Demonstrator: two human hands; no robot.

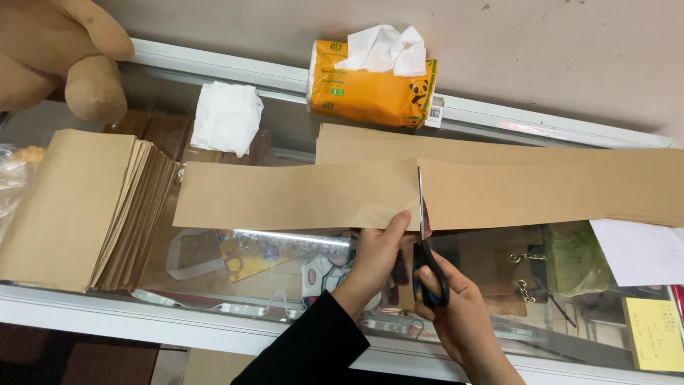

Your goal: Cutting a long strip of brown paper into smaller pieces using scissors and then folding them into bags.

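- Left hand (381, 246): grip pinched shut on the lower edge of the brown paper strip (299, 194), thumb on top, just left of the cut line.
- Right hand (459, 303): fingers closed through the black loops of the scissors (424, 242); blades point away from the person, upright across the strip, nearly through its full width.
- Strip lies flat across the glass tabletop (214, 281), long axis left to right; the right-hand part overlaps a second long brown sheet (499, 153) behind it.
- Stack of cut brown paper pieces (85, 207) sits at the left end of the tabletop, well apart from both hands.
- Orange tissue pack (370, 89) with white tissue sticking out rests on the rail at the back, above the strip; a crumpled white tissue (226, 117) lies to its left.
- Tan plush toy (64, 53) in the top left corner.
- White sheet (638, 249) and yellow note (655, 331) at the right edge.
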